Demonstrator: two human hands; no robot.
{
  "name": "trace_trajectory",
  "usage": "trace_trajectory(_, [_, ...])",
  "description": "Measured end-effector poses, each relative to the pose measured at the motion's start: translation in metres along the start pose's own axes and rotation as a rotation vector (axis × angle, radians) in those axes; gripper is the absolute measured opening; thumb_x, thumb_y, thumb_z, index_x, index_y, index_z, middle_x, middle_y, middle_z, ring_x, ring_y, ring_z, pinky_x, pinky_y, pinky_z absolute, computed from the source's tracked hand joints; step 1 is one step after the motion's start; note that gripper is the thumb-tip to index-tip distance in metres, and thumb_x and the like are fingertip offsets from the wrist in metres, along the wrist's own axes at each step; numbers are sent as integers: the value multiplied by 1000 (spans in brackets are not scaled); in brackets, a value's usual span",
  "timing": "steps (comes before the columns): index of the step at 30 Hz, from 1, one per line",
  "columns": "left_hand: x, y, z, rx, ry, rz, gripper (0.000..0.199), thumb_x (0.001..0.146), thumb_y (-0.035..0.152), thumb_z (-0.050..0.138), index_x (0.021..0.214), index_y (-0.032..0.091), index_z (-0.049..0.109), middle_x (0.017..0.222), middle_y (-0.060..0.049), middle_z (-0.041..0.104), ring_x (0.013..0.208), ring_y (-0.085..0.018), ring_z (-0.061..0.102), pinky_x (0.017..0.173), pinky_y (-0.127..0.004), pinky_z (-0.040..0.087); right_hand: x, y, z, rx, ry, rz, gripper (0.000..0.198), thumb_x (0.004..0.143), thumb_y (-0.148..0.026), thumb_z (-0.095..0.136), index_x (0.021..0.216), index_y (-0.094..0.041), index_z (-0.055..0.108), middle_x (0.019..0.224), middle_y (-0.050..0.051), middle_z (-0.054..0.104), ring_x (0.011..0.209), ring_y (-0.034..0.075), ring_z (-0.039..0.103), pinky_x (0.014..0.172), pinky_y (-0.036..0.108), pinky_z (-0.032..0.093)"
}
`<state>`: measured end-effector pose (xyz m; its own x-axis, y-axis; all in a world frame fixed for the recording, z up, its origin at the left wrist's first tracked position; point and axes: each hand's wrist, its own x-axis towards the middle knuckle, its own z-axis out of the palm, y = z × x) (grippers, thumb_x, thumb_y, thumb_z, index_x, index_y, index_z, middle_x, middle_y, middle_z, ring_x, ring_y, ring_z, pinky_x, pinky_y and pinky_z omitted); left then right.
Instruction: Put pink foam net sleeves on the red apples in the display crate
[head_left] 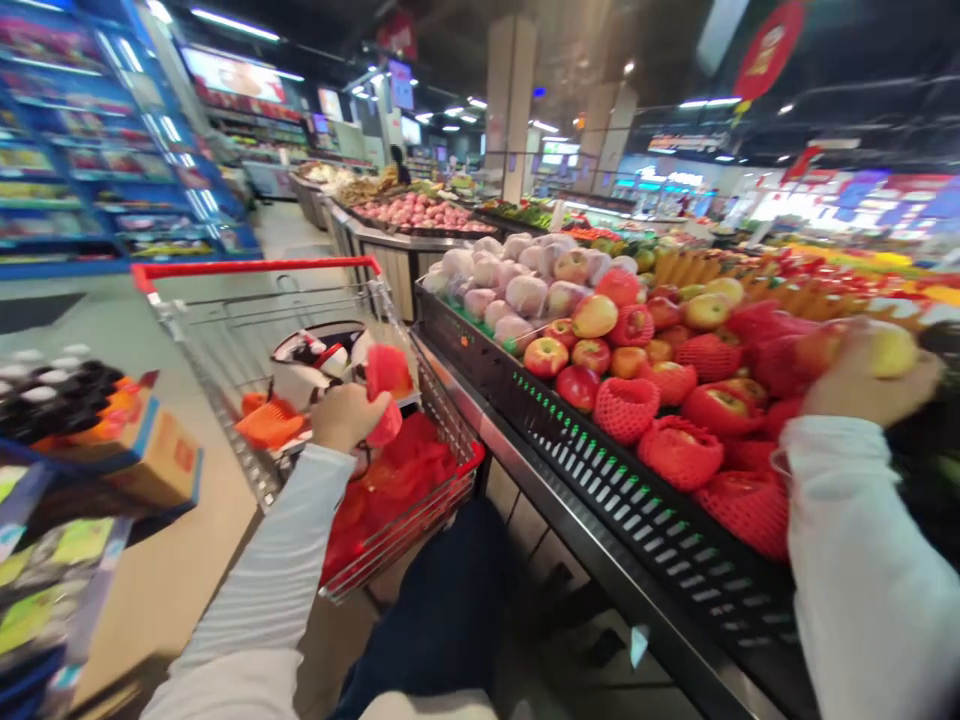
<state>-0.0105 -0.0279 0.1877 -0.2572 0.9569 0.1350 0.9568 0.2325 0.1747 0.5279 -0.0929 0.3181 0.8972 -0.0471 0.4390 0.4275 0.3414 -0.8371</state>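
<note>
My left hand (343, 415) is over the shopping cart (259, 266), its fingers closed on a crumpled red foam fruit net (388, 372). Beneath it, a heap of red foam nets (409, 465) fills the near part of the cart. An open bag with a dark rim (315, 350) and an orange item (271, 425) lie farther inside. On the right, my right hand (862, 385) grips a yellow-red apple (892, 350) above the fruit display. Around it are apples (705, 312), loose or in red foam nets (679, 450); blur hides the exact grip.
The black slatted crate edge (600, 470) and metal counter rail (517, 450) run between cart and fruit. White-wrapped fruit (525, 290) is piled farther back. Boxed bottles (56, 390) stand at left, blue shelves (97, 150) behind. Produce stands (424, 215) continue beyond.
</note>
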Motion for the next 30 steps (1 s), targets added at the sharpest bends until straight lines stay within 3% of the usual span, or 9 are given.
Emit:
trace_trajectory(3, [-6,64,-47,-174,421,115,43,89,45,41,80,13,69,79,-16,69,83,-33,66,68,-36,44,1,3,-4,-18,-27,-71,38,71,-20,81,81,-24,44,84,1,59,75,14,56,82,34,51])
trace_trajectory(6, [-25,160,-84,-457,630,451,37,91,40,43,81,16,69,80,-11,69,81,-26,66,74,-33,46,-6,6,-7,-100,-39,-109,38,69,-34,80,86,-21,49,86,2,62,76,16,58,83,35,51])
trace_trajectory(8, [-43,235,-101,-543,635,650,36,94,39,44,89,16,71,91,-11,71,87,-26,66,79,-34,48,-8,7,-8,-153,-27,-110,40,69,-44,77,88,-20,52,87,3,63,79,19,60,86,37,52])
trace_trajectory(11, [-69,342,-112,-587,520,820,39,101,38,40,104,15,70,106,-13,69,92,-25,67,81,-35,50,-7,8,-10,-162,-33,-70,45,64,-51,75,90,-20,55,87,3,65,81,21,62,86,40,53])
trace_trajectory(14, [-81,415,-101,-442,301,1014,34,100,30,43,115,11,67,120,-18,64,107,-30,66,86,-38,51,-4,10,-10,-163,-22,-56,49,60,-58,74,87,-21,55,87,4,66,80,23,62,88,43,53])
trace_trajectory(18, [-69,441,-67,-274,-13,1198,31,95,27,54,117,11,68,129,-22,57,110,-35,65,91,-43,52,-2,13,-7,-141,-15,-52,55,60,-67,71,88,-22,56,89,7,68,80,25,62,86,46,54])
trace_trajectory(21, [-54,433,-51,-337,-36,1207,32,97,34,52,117,15,68,133,-20,52,112,-32,65,98,-42,51,-4,14,-2,-120,-24,-26,57,59,-68,71,89,-21,56,90,8,68,80,25,63,85,45,54])
trace_trajectory(25, [-46,430,-50,-540,-52,1142,33,92,22,56,122,10,61,134,-21,45,123,-32,58,111,-41,42,-7,16,1,-130,-100,-125,56,61,-68,70,90,-21,56,97,8,68,85,23,63,90,44,52])
trace_trajectory(30, [-51,440,-51,-873,-215,1140,39,89,29,63,120,6,61,139,-21,43,130,-31,50,118,-39,32,-7,18,-5,-168,-132,-138,60,59,-69,72,92,-21,56,96,7,68,85,24,63,91,47,51])
